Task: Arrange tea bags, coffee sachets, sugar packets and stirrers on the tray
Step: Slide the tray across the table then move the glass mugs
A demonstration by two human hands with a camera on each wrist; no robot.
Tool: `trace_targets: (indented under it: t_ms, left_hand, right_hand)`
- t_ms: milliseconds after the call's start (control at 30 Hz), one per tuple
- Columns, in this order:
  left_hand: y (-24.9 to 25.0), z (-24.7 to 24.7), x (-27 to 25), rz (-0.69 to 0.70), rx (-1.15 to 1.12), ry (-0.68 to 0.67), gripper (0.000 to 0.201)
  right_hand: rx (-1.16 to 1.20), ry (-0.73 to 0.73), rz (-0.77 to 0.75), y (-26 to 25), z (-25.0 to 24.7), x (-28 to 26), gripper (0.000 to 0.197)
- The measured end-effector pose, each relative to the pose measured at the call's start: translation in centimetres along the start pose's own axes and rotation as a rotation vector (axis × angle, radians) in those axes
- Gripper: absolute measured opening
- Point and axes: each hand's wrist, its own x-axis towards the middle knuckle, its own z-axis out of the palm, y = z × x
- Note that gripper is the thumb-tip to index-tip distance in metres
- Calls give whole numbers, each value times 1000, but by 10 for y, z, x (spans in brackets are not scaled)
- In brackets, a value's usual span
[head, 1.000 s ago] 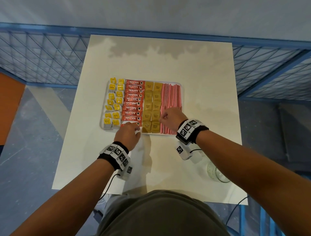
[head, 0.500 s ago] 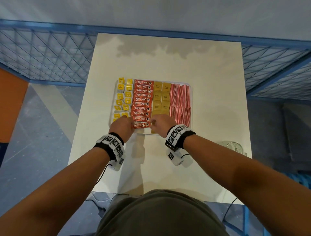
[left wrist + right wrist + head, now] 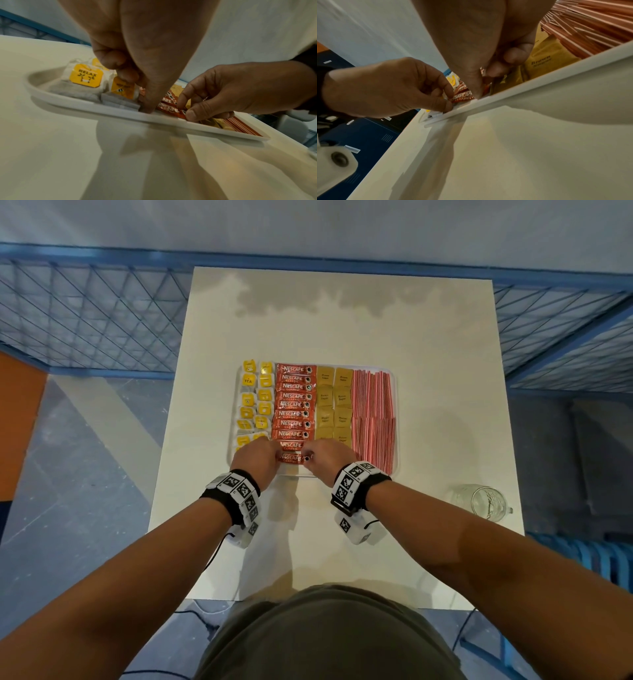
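A white tray (image 3: 394,378) lies mid-table, filled in columns: yellow-tagged tea bags (image 3: 255,400) at left, red coffee sachets (image 3: 294,405), brown sugar packets (image 3: 334,402), red-striped stirrers (image 3: 373,412) at right. Both hands meet at the tray's near edge over the nearest coffee sachet (image 3: 292,458). My left hand (image 3: 257,457) pinches its left end (image 3: 169,110), the thumb down on the tray rim (image 3: 120,112). My right hand (image 3: 327,458) pinches the right end, index finger on top and thumb at the edge. That sachet (image 3: 462,96) lies flat by the rim (image 3: 539,86).
A clear glass jar (image 3: 483,501) stands on the table at the right, near the front edge. Blue wire fencing (image 3: 96,313) runs behind and beside the table. Bare tabletop (image 3: 342,320) lies beyond the tray and in front of it.
The right hand has come left from the stirrers and sugar packets to the nearest coffee sachet. The left hand stayed at that sachet's left end; both now hold it.
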Motion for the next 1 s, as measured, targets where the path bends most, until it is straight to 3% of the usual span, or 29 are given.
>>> trace_targets:
  t_ms: [367, 567, 867, 1000]
  left_hand:
    - [0, 1, -5, 11, -27, -1, 15]
    - [-1, 2, -14, 22, -148, 32, 11]
    - [-25, 5, -35, -198, -388, 187, 10]
    - [-42, 6, -41, -351, -441, 231, 20]
  right_hand:
    - [75, 41, 9, -2, -2, -8, 13]
    - [190, 98, 38, 11, -15, -29, 22]
    - [312, 273, 264, 64, -31, -75, 27]
    - [324, 335, 423, 90, -29, -94, 35]
